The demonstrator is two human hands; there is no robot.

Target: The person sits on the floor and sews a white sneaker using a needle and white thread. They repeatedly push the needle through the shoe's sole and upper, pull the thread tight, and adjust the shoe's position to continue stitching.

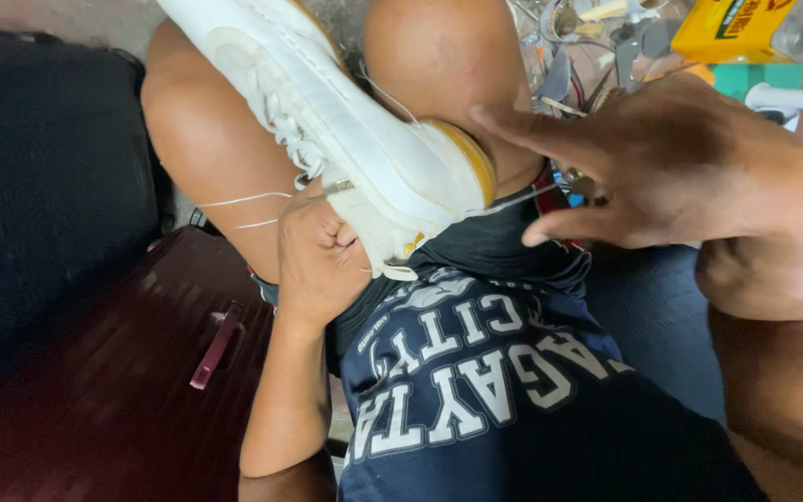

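A person sits with bare knees drawn up, seen from above, working on a white leather sneaker with a yellow-edged sole [346,112] that rests across the lap.

The left hand [320,253] is clenched into a grip on the shoe's rear end, pinning it against the thigh, the sole edge just above the knuckles. A thin pale thread [243,199] runs out to the left of this grip across the leg, and another strand [513,200] leads from the heel edge toward the right hand.

The right hand [680,167] sits to the right of the shoe, apart from it, fingers spread and released around nothing solid; whether it pinches the thread's end cannot be told.

Judging by the threads already running from the sole edge, stitching along that edge looks to be under way, with thread still loose and unfinished. How much of the seam is sewn cannot be seen.

Beyond the right hand lies a blurred clutter of small tools and wires [587,56] with a yellow rectangular box [731,28], cut off by the frame's top. Below the left grip is a dark red ribbed hard case [113,390]. No needle is visible. The shoe's toe is cut off at the top.
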